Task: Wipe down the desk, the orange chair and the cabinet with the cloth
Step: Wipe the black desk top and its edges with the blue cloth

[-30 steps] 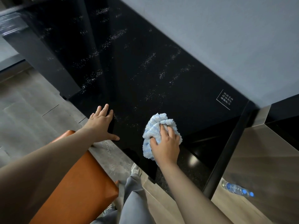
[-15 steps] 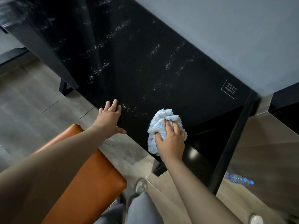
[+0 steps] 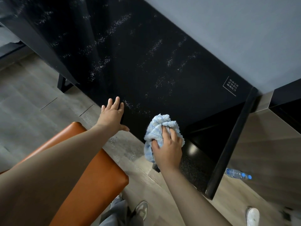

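Note:
The glossy black desk (image 3: 162,66) runs diagonally through the view, streaked with pale wipe marks. My right hand (image 3: 167,149) grips a bunched light-blue cloth (image 3: 158,126) and presses it on the desk's near edge. My left hand (image 3: 113,116) lies flat with fingers spread on the same edge, to the left of the cloth. The orange chair (image 3: 97,173) stands below my left arm, which hides part of its seat. At the right a brown panel with a black recess (image 3: 267,137), perhaps the cabinet, adjoins the desk's black end panel.
A clear water bottle with a blue cap (image 3: 237,174) lies on the wooden floor (image 3: 32,101) at the right. My shoe (image 3: 141,209) and grey trouser leg are at the bottom centre. A white sticker (image 3: 231,86) marks the desk's far right corner. A grey wall (image 3: 236,30) backs the desk.
The view has shifted a little, showing more of the chair and floor. My right hand with the cloth stays at the desk's near edge. My left hand stays flat on it.

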`<state>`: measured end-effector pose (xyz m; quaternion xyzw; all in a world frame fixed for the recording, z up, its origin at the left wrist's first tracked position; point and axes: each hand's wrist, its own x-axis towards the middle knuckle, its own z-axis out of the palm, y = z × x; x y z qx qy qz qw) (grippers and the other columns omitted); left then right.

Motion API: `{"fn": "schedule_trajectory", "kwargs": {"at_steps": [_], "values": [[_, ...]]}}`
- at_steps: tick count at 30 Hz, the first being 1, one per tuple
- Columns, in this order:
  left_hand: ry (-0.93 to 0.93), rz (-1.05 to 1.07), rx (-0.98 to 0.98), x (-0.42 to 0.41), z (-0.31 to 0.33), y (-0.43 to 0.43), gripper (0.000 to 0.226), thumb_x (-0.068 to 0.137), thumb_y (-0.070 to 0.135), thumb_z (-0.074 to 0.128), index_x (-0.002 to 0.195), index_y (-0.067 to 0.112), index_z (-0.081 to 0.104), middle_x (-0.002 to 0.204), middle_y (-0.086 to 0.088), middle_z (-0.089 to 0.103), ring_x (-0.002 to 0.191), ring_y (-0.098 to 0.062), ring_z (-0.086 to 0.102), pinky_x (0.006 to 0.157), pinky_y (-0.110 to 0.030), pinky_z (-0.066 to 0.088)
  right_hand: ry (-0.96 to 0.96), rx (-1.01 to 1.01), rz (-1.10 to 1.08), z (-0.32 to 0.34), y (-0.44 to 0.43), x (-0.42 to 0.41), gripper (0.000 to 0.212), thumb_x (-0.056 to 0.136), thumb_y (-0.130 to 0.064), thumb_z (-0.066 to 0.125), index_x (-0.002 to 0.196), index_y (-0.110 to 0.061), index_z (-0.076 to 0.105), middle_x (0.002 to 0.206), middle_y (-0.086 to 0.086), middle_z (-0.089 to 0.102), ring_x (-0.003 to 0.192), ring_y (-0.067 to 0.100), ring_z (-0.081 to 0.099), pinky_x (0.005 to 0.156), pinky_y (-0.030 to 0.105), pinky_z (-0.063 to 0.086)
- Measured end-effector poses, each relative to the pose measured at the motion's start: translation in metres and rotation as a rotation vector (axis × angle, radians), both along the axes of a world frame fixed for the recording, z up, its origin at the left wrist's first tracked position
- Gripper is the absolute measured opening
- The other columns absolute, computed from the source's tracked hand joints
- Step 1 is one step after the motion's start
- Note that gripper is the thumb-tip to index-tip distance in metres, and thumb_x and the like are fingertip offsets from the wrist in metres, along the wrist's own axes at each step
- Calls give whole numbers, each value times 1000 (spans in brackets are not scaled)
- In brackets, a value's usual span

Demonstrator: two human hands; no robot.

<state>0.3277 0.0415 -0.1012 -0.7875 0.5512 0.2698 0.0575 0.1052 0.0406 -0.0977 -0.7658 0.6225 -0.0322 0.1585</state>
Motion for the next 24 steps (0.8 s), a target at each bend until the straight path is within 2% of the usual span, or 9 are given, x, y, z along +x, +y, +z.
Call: {"fn": "schedule_trajectory", "kwargs": {"at_steps": [5, 9, 13, 16, 19, 21, 24], "values": [[-3, 1, -9, 0, 1, 1, 111, 76, 54, 70, 153, 9, 4, 160, -9, -13, 147, -35, -10, 118, -51, 6, -11, 0, 0, -1, 21, 2, 65, 82, -43, 65, 142, -22, 48, 143, 3, 44, 118, 28, 43, 78, 30, 46], [-12, -2, -8, 0, 0, 1, 110, 76, 55, 69, 153, 10, 5, 160, -9, -13, 147, -35, -9, 118, -50, 7, -24, 25, 26, 1, 39, 0, 66, 82, -45, 67, 142, -26, 47, 143, -1, 43, 118, 23, 43, 77, 25, 41], [-27, -16, -2, 0, 0, 1, 111, 76, 57, 68, 153, 9, 4, 160, -10, -12, 147, -36, -8, 118, -50, 9, -51, 100, 49, 7, 46, -4, 63, 84, -45, 63, 143, -30, 44, 145, -7, 39, 123, 18, 39, 84, 23, 39], [-29, -29, -7, 2, 1, 2, 111, 76, 57, 69, 153, 9, 5, 160, -11, -10, 147, -36, -6, 118, -51, 10, -115, 147, 4, 14, 47, -8, 59, 83, -41, 62, 139, -30, 49, 138, -10, 46, 119, 14, 42, 91, 28, 45], [-6, -39, -13, 4, 4, 3, 109, 77, 56, 68, 153, 8, 6, 160, -11, -10, 147, -36, -5, 118, -51, 11, -165, 92, -26, 23, 49, -11, 54, 81, -40, 61, 134, -30, 55, 129, -11, 53, 113, 15, 48, 86, 27, 46], [2, -55, -20, 7, 6, 5, 106, 79, 56, 67, 153, 8, 7, 160, -11, -8, 147, -36, -4, 118, -50, 12, -194, 26, -30, 30, 43, -13, 53, 81, -38, 63, 133, -28, 57, 128, -9, 55, 114, 16, 50, 83, 23, 42], [4, -76, -15, 10, 9, 6, 102, 82, 55, 65, 153, 9, 8, 160, -10, -8, 147, -35, -4, 117, -49, 14, -238, -22, -62, 45, 24, -13, 55, 83, -32, 66, 136, -25, 55, 131, -7, 54, 117, 16, 48, 86, 21, 36]]}}
